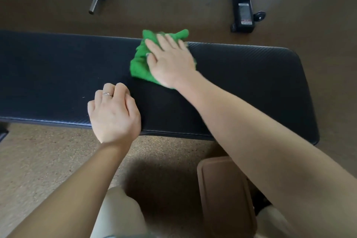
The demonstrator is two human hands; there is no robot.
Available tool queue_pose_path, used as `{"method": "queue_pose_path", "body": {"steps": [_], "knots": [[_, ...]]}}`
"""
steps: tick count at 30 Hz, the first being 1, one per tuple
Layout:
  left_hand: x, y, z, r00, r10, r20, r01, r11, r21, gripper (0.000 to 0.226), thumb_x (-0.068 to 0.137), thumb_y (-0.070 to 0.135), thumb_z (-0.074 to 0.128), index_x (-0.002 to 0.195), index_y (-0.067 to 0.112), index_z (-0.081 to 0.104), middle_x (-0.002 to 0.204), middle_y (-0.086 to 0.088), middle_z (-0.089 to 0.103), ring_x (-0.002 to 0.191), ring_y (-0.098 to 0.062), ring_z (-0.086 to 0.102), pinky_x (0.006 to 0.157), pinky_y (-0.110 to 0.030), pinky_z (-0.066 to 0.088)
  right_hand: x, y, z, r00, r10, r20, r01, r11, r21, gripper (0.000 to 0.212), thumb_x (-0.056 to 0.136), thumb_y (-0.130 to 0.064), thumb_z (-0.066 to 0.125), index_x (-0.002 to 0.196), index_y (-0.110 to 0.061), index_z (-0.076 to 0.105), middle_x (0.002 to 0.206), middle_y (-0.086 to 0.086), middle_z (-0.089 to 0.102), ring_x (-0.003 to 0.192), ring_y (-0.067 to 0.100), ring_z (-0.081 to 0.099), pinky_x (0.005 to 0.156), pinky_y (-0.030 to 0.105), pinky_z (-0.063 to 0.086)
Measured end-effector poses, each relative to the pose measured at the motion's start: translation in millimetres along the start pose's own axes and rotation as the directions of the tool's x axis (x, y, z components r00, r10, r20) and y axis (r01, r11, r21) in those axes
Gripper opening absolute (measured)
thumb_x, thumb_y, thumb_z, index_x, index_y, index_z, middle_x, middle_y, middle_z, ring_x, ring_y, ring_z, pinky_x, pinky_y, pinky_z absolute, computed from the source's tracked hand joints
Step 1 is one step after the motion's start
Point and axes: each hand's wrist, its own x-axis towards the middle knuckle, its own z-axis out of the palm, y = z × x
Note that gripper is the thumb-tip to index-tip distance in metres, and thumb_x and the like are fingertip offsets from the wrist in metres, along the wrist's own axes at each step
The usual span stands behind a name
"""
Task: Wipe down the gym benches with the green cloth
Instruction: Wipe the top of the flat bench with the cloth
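A long black padded gym bench (241, 75) runs across the view from left to right. A crumpled green cloth (140, 63) lies on its far half, near the back edge. My right hand (170, 60) presses flat on the cloth with fingers spread, covering most of it. My left hand (114, 112) rests on the bench's near edge with its fingers curled under, a ring on one finger, and nothing in it.
Black metal gym equipment stands on the brown floor beyond the bench: a bar end (95, 0) at the back left and a frame foot with a label (243, 9) at the back right. A tan flat object (224, 189) lies on the floor by my knees.
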Motion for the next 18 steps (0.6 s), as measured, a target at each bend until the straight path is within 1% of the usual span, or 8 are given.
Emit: {"method": "queue_pose_path", "body": {"steps": [2,4,7,10,12,15,16,18], "knots": [[0,2,-1,1.000,-0.009,0.011,0.009,1.000,-0.006,0.030,0.098,0.024,0.030,0.093,0.010,0.057,0.096,-0.010,0.056,0.086,-0.034,0.048,0.078,-0.046,0.033,-4,40,-8,0.991,0.127,-0.038,-0.128,0.992,-0.017,0.057,0.107,-0.043,0.022,0.161,-0.028,0.029,0.166,0.008,0.034,0.155,0.027,0.024,0.125,0.047,0.016],[-1,3,-2,1.000,-0.010,0.024,0.011,1.000,-0.011,0.033,0.099,0.025,0.028,0.095,0.010,0.057,0.097,-0.010,0.056,0.088,-0.033,0.048,0.080,-0.046,0.034,-19,85,-17,0.965,0.259,-0.047,-0.260,0.966,-0.004,0.057,0.108,-0.043,0.019,0.161,-0.026,0.029,0.165,0.009,0.035,0.155,0.027,0.025,0.126,0.048,0.015],[-3,3,-2,0.999,-0.014,0.034,0.015,1.000,-0.012,0.034,0.099,0.026,0.027,0.096,0.011,0.057,0.098,-0.009,0.055,0.089,-0.032,0.048,0.081,-0.047,0.035,-49,121,-25,0.909,0.417,-0.005,-0.417,0.909,0.008,0.059,0.109,-0.043,0.015,0.165,-0.026,0.019,0.171,0.008,0.020,0.159,0.026,0.012,0.129,0.048,0.005],[-4,5,1,0.999,-0.022,0.026,0.021,1.000,0.009,0.032,0.099,0.025,0.028,0.096,0.011,0.057,0.099,-0.008,0.055,0.090,-0.032,0.048,0.081,-0.046,0.034,-56,106,-19,0.873,0.488,-0.009,-0.488,0.872,-0.032,0.061,0.109,-0.045,0.012,0.166,-0.023,0.010,0.174,0.008,0.005,0.160,0.027,0.002,0.129,0.049,0.000],[-2,5,2,0.999,-0.026,0.027,0.025,0.999,0.021,0.030,0.099,0.024,0.030,0.095,0.012,0.057,0.098,-0.008,0.055,0.090,-0.033,0.048,0.081,-0.046,0.033,-48,69,-12,0.897,0.442,-0.023,-0.443,0.896,-0.042,0.062,0.108,-0.044,0.013,0.166,-0.021,0.009,0.174,0.009,0.003,0.160,0.030,0.002,0.128,0.050,0.002],[-1,2,2,0.999,-0.015,0.029,0.014,1.000,0.021,0.027,0.097,0.024,0.031,0.093,0.013,0.056,0.097,-0.008,0.055,0.090,-0.035,0.048,0.080,-0.047,0.033,-42,0,-2,0.983,0.184,-0.017,-0.185,0.982,-0.028,0.060,0.109,-0.041,0.016,0.166,-0.022,0.015,0.174,0.009,0.007,0.160,0.030,0.006,0.128,0.051,0.006],[-2,1,2,1.000,-0.006,0.025,0.006,1.000,0.022,0.026,0.097,0.023,0.031,0.093,0.013,0.055,0.097,-0.008,0.055,0.089,-0.035,0.047,0.079,-0.046,0.032,-44,-16,1,0.995,0.100,-0.010,-0.100,0.995,-0.023,0.059,0.109,-0.041,0.016,0.166,-0.023,0.016,0.174,0.007,0.009,0.160,0.029,0.007,0.128,0.050,0.006],[-3,-1,2,1.000,0.008,0.017,-0.008,1.000,0.016,0.024,0.097,0.022,0.033,0.093,0.013,0.055,0.097,-0.009,0.054,0.088,-0.034,0.046,0.079,-0.046,0.032,-57,-20,5,1.000,0.003,-0.019,-0.003,1.000,-0.022,0.058,0.109,-0.043,0.019,0.165,-0.027,0.021,0.173,0.005,0.016,0.159,0.027,0.012,0.128,0.049,0.006]]}}
